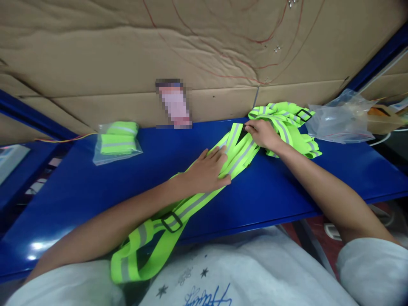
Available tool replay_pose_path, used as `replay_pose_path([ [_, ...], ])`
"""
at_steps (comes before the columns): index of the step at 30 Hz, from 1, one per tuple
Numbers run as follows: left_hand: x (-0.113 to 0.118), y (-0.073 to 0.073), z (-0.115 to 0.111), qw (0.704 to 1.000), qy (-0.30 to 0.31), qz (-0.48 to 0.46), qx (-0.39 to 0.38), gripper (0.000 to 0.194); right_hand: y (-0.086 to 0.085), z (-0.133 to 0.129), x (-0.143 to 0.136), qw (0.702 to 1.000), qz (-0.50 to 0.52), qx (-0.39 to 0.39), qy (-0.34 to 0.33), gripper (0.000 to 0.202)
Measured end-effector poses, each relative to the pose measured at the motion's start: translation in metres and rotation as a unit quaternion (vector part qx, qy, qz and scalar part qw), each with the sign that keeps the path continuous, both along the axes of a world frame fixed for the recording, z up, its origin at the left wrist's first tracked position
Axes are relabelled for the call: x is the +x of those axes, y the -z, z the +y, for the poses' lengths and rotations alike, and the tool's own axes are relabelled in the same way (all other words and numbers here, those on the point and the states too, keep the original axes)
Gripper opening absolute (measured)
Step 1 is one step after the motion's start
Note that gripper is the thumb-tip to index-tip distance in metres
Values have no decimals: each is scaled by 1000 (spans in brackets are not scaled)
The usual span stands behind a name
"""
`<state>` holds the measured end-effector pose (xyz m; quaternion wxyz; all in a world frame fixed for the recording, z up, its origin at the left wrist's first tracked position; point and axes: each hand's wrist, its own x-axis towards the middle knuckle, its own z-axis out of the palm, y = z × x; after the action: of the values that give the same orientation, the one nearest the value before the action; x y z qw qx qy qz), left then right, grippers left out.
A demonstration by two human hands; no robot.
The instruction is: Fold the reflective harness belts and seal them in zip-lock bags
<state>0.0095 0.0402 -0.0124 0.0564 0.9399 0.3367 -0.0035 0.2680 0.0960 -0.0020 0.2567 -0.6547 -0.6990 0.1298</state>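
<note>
Neon-green reflective straps (pixel 199 199) with grey stripes run slantwise across the blue tabletop, their near end looping over the front edge. My left hand (pixel 208 170) lies flat on them, fingers spread. Around a small black piece at the straps' far end, my right hand (pixel 263 135) has its fingers pinched; the piece looks like a buckle or clip, partly hidden. A heap of the same straps (pixel 288 136) sits beneath and behind that hand, with a black slider buckle (pixel 303 114) on its right. Another black slider buckle (pixel 172 222) shows near my left forearm.
A clear bag with a folded green strap (pixel 118 138) stands at the back left. Empty-looking plastic bags (pixel 341 119) lie at the back right. A cardboard panel (pixel 111 63) closes off the rear, with a blurred-out upright object (pixel 174 104) before it. The blue table (pixel 255 199) ends near my body.
</note>
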Motion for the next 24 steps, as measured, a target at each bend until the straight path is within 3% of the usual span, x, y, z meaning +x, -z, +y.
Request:
replay_pose_path([
  [7,28,11,-3,993,-32,-65,90,52,8,11,14,993,93,-71,34,26],
  [13,35,22,7,994,-57,-77,48,78,8,11,20,982,155,-89,60,26],
  [18,34,19,11,998,-55,-41,-17,77,4,3,22,975,186,-120,38,34],
  [24,33,18,9,997,-35,-59,29,76,9,2,18,982,166,-61,64,37],
])
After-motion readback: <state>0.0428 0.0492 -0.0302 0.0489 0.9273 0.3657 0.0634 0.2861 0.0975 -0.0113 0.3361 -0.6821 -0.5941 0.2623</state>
